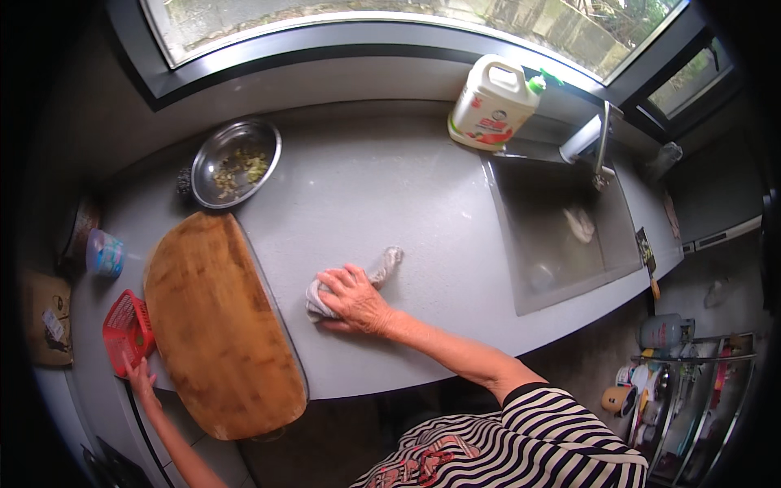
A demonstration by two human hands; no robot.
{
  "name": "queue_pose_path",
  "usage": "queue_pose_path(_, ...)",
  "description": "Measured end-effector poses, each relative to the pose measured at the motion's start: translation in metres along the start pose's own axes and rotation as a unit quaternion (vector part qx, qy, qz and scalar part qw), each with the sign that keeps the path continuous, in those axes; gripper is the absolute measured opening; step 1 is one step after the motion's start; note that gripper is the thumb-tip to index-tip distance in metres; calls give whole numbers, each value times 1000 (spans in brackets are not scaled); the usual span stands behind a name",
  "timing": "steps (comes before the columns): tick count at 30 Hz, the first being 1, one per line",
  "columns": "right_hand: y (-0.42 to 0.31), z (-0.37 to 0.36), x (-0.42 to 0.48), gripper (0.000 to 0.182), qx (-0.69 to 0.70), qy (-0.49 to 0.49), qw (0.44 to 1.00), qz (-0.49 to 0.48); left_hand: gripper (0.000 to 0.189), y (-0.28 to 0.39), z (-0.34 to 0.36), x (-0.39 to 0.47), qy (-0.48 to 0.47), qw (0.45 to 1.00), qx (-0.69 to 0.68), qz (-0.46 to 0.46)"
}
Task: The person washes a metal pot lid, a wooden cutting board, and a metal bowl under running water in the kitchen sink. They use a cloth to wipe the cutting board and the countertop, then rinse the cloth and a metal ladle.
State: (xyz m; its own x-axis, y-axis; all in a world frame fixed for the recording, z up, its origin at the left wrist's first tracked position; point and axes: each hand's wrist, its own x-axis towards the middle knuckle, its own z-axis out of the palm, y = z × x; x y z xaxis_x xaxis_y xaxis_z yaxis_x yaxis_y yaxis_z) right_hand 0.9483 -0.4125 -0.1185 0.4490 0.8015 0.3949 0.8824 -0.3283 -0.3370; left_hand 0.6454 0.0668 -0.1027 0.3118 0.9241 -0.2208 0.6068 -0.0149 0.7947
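Observation:
My right hand [357,302] presses a bunched grey cloth [317,300] onto the grey countertop [427,262]. One twisted end of the cloth trails out past my fingers. At the far left, my left hand [141,383] grips the near edge of a small red plastic basket [125,326], which stands against the left side of a wooden cutting board [223,329]. The board lies between my two hands, its lower end reaching past the counter's front edge. Something small and green shows inside the basket.
Behind the board sits a steel bowl [237,163] holding chopped scraps. A large white detergent jug [493,102] with a green pump stands by the sink [573,244], under the faucet [603,146]. A plastic tub [105,253] is at left; a metal rack [695,390] stands right.

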Motion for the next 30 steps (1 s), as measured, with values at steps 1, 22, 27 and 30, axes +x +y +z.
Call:
queue_pose_path(1,15,1,-3,46,-4,11,1000,13,67,-3,-7,-3,9,1000,-22,13)
queue_pose_path(22,227,-58,110,32,-153,200,951,180,64,29,16,-283,119,971,-200,-47)
queue_pose_path(27,307,-29,132,25,-352,123,898,235,64,27,34,-347,140,964,-199,-106)
queue_pose_path(30,317,-20,113,23,-370,74,874,305,64,18,43,-372,157,956,-199,-147)
